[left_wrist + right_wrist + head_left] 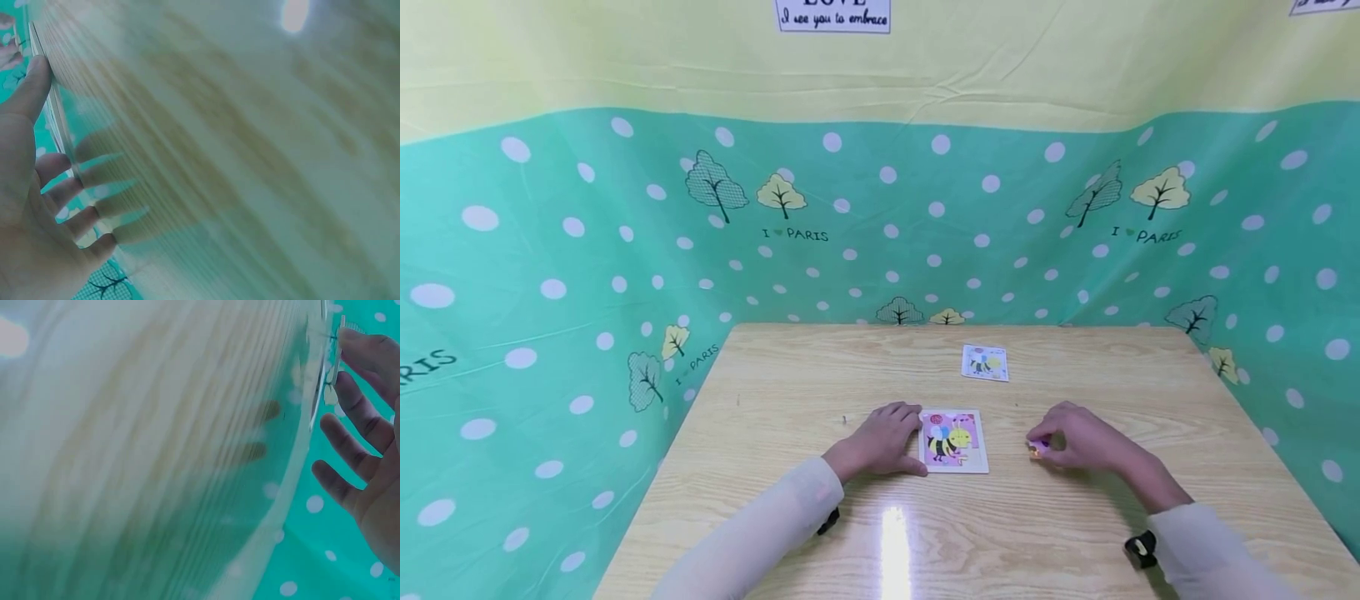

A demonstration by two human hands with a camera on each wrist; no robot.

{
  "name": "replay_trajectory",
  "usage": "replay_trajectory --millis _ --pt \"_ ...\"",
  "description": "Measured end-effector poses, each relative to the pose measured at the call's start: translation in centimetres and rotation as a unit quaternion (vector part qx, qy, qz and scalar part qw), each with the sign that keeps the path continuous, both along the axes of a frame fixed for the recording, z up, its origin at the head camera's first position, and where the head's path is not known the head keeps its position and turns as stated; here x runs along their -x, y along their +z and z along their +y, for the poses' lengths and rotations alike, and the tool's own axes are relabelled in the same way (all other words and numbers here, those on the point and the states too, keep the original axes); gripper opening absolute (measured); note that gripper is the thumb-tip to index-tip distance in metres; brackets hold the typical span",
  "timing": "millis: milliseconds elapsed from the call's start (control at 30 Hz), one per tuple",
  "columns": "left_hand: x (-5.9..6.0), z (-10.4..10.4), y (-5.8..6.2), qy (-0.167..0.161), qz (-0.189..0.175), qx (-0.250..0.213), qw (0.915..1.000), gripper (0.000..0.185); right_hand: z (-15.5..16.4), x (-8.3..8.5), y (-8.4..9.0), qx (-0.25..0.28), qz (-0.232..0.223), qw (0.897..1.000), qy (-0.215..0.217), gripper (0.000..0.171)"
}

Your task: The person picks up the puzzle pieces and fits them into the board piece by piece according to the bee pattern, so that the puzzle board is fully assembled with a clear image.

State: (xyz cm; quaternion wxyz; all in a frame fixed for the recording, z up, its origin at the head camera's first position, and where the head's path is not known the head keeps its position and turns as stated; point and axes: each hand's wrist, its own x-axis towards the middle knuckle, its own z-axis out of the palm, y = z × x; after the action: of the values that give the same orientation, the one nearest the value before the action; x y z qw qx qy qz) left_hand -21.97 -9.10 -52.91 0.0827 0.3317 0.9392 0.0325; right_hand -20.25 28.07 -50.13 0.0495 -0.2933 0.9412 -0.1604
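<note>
On the table [775, 517] a bee puzzle [953, 441] is lying between the two hands. The left hand [883, 439] is resting flat, touching the puzzle's left edge. The right hand [1078, 437] is pinching a small piece [1037, 448] just right of the puzzle. A card [984, 362] is lying farther back.

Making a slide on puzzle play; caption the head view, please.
Left hand steadies a pink bee jigsaw puzzle board on a wooden table; right hand pinches a small puzzle piece.

Light wood-grain desk [775, 392] with a bee puzzle board [952, 442] near the front and a small bee picture card [984, 362] farther back.
</note>
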Motion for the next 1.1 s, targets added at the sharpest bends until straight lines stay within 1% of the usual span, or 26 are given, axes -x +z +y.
replay_trajectory --millis 100,267,367,500,667,867,967,1100 --pt "0.0 0.0 0.0 0.002 -0.002 0.000 1.0000 0.083 -0.9 0.2 0.1 -0.003 -0.006 1.000 0.004 0.024" --pt "-0.1 -0.1 0.1 0.003 -0.003 -0.003 1.0000 0.083 -2.5 0.6 0.2 -0.001 -0.010 1.000 0.021 0.026" --pt "-0.1 -0.1 0.1 0.001 -0.002 -0.004 1.0000 0.082 -3.4 0.8 0.1 0.002 -0.005 0.999 0.041 0.025" --pt "-0.1 -0.1 0.1 -0.002 0.003 -0.006 1.0000 0.082 -4.7 0.8 0.0 -0.002 -0.008 0.998 0.057 0.025" --pt "0.0 -0.1 0.0 -0.003 0.005 -0.004 1.0000 0.083 -6.2 0.8 0.2 -0.009 -0.024 0.998 0.057 0.028" --pt "0.1 -0.1 -0.1 -0.004 0.004 0.000 1.0000 0.083 -7.6 0.8 0.5 -0.016 -0.030 0.998 0.060 0.029" --pt "0.1 0.0 -0.1 -0.005 0.004 0.002 1.0000 0.084 -8.0 0.8 0.2 -0.022 -0.025 0.998 0.062 0.029" --pt "0.2 0.0 -0.2 -0.005 0.005 0.000 1.0000 0.083 -8.4 1.0 -0.1 -0.021 -0.015 0.997 0.074 0.028"
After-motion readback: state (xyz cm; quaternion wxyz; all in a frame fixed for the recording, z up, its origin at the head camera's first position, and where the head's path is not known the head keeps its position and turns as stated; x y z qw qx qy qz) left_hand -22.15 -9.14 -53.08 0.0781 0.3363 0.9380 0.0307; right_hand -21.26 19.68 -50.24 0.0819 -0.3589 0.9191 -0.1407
